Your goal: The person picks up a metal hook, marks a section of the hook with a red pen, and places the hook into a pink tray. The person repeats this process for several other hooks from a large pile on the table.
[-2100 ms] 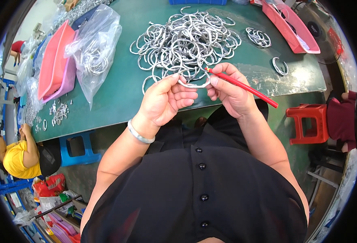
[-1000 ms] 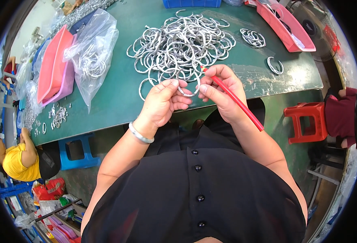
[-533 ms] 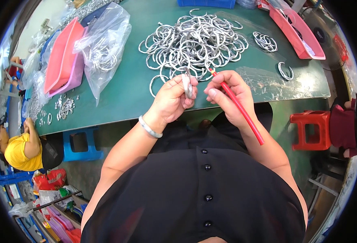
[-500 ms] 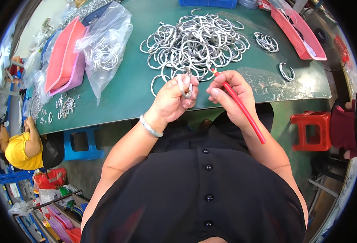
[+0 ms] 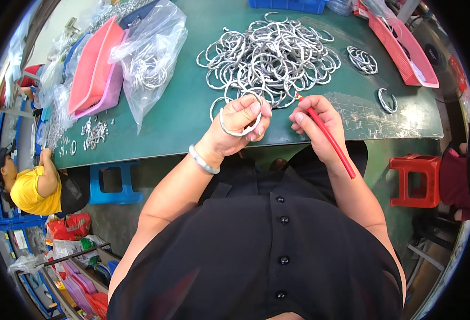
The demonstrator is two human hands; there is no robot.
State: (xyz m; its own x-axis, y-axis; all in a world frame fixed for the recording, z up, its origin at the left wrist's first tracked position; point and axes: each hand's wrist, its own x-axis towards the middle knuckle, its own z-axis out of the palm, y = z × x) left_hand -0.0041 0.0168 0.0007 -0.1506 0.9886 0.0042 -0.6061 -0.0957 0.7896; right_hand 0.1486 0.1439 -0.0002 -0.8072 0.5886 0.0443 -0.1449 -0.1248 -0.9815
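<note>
My left hand (image 5: 229, 120) is closed around a silver open-ended bangle (image 5: 238, 134), its ring curving round the fingers. A pale bangle (image 5: 203, 161) sits on my left wrist. In my right hand (image 5: 320, 125) is a slim red rod-like tool (image 5: 333, 141), gripped between thumb and fingers. Its narrow tip, with a pale yellowish band, points toward the bangles; its long end lies back along my wrist. Just beyond both hands a large heap of silver bangles (image 5: 272, 58) covers the green table (image 5: 187, 114).
Right of the heap lie a small bangle bundle (image 5: 362, 60) and one loose bangle (image 5: 387, 100). Pink baskets (image 5: 97, 66) and a clear bag (image 5: 152, 64) stand left. A blue stool (image 5: 116, 184), a red stool (image 5: 416, 181) and a person in yellow (image 5: 32, 186) are nearby.
The bangle in my left hand has turned, so its ring now faces me more openly. Both hands and the whole scene have shifted slightly right in view. The red tool stays in my right hand.
</note>
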